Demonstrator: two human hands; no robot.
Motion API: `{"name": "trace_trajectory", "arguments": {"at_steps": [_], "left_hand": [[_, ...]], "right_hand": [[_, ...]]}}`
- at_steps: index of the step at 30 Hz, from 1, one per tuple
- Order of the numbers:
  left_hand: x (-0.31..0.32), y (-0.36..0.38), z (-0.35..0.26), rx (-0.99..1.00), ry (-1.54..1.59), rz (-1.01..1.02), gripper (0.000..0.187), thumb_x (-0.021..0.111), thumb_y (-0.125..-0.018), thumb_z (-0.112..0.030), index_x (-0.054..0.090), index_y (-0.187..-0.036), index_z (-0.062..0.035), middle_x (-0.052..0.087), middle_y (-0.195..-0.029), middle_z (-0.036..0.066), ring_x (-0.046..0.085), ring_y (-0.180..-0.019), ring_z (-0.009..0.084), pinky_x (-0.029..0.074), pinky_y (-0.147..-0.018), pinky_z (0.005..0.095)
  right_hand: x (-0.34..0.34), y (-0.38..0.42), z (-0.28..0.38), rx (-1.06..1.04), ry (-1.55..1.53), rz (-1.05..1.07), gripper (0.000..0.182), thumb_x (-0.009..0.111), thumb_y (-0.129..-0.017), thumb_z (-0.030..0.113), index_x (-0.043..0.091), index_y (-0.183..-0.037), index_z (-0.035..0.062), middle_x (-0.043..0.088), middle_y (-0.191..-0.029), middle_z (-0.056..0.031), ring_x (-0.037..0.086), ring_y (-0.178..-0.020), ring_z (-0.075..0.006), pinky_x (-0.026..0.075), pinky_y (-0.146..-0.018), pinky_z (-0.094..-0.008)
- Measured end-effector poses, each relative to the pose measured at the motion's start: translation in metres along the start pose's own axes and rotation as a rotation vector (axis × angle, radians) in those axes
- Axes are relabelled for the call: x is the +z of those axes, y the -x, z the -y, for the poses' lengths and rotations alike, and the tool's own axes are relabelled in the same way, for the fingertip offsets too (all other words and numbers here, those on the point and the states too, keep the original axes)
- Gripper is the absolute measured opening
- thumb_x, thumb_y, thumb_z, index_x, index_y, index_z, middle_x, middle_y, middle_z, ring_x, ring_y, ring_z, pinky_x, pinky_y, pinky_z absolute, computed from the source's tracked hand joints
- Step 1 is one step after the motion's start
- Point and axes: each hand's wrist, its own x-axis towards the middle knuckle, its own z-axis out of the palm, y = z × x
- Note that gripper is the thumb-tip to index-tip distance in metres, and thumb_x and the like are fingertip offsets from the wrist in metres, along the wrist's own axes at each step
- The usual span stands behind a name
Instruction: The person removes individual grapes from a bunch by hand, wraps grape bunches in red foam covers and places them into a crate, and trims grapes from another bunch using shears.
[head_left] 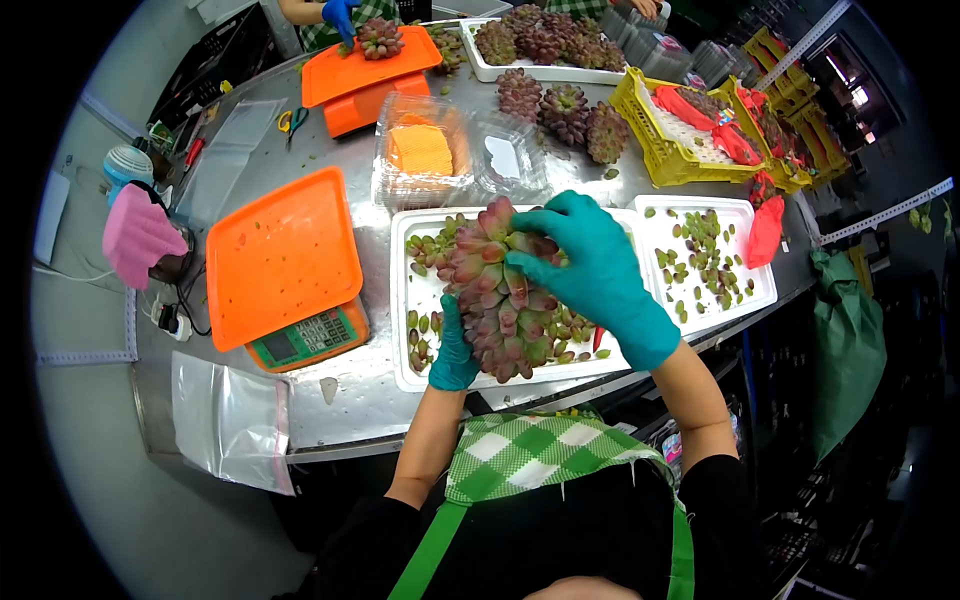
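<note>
A large pink-green succulent (490, 290) is held up over a white foam tray (401, 330) that has loose succulent leaves (430, 250) in it. My left hand (455, 352), in a teal glove, supports the plant from its lower left side; most of its fingers are hidden behind the leaves. From the upper right my right hand (590, 260), gloved the same, reaches onto the rosette. Its thumb and fingertips close around leaves near the top. Part of a red-handled tool (599, 338) shows in the tray below my right wrist.
An orange scale (285, 260) stands at left, plastic bags (235, 420) in front of it. Clear plastic boxes (425, 150), more succulents (565, 110) and a yellow crate (680, 150) lie beyond. Another leaf tray (765, 280) sits at right. A co-worker's blue-gloved hand (342, 18) is at another scale (370, 80).
</note>
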Motion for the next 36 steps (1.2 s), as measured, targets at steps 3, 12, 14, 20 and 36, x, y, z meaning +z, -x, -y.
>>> {"name": "trace_trajectory", "arguments": {"at_steps": [3, 12, 14, 20, 36], "left_hand": [[0.012, 0.002, -0.001, 0.028, -0.035, -0.080, 0.077, 0.035, -0.078, -0.063, 0.025, -0.131, -0.0083, 0.037, -0.128, 0.011, 0.042, -0.114, 0.0256, 0.037, -0.095, 0.0395], [0.005, -0.008, -0.011, 0.147, 0.128, -0.086, 0.070, 0.034, -0.081, -0.057, 0.024, -0.131, -0.0084, 0.036, -0.129, 0.011, 0.041, -0.114, 0.0252, 0.035, -0.095, 0.0387], [0.009, -0.009, -0.016, 0.183, 0.124, -0.087, 0.069, 0.034, -0.082, -0.056, 0.023, -0.131, -0.0085, 0.036, -0.129, 0.011, 0.041, -0.115, 0.0252, 0.035, -0.095, 0.0386], [0.018, -0.011, -0.021, 0.240, 0.099, -0.076, 0.067, 0.033, -0.083, -0.054, 0.023, -0.131, -0.0086, 0.035, -0.129, 0.011, 0.040, -0.115, 0.0251, 0.035, -0.096, 0.0384], [0.051, -0.022, -0.008, 0.319, 0.091, 0.096, 0.061, 0.031, -0.086, -0.048, 0.022, -0.132, -0.0091, 0.034, -0.130, 0.011, 0.039, -0.115, 0.0249, 0.034, -0.096, 0.0378]], "right_hand": [[0.007, -0.004, -0.004, -0.093, 0.099, -0.051, 0.022, 0.063, -0.072, 0.013, 0.056, -0.092, 0.0075, 0.052, -0.078, -0.0049, 0.051, -0.067, -0.0151, 0.041, -0.060, -0.0247], [-0.002, 0.025, -0.063, 0.152, 0.168, -0.216, 0.048, 0.060, -0.075, 0.017, 0.044, -0.119, 0.0111, 0.056, -0.096, -0.0121, 0.055, -0.086, -0.0269, 0.044, -0.075, -0.0343], [-0.001, 0.035, -0.059, 0.322, -0.087, -0.097, 0.046, 0.060, -0.076, 0.018, 0.045, -0.119, 0.0113, 0.056, -0.098, -0.0120, 0.055, -0.087, -0.0262, 0.044, -0.076, -0.0334], [0.022, 0.053, -0.046, 0.403, -0.353, 0.020, 0.029, 0.060, -0.077, 0.017, 0.056, -0.105, 0.0084, 0.058, -0.093, -0.0089, 0.057, -0.082, -0.0193, 0.046, -0.071, -0.0303], [0.016, 0.000, -0.016, -0.178, -0.261, -0.087, 0.019, 0.055, -0.078, 0.020, 0.059, -0.096, 0.0134, 0.053, -0.078, -0.0091, 0.050, -0.074, -0.0289, 0.042, -0.066, -0.0368]]}}
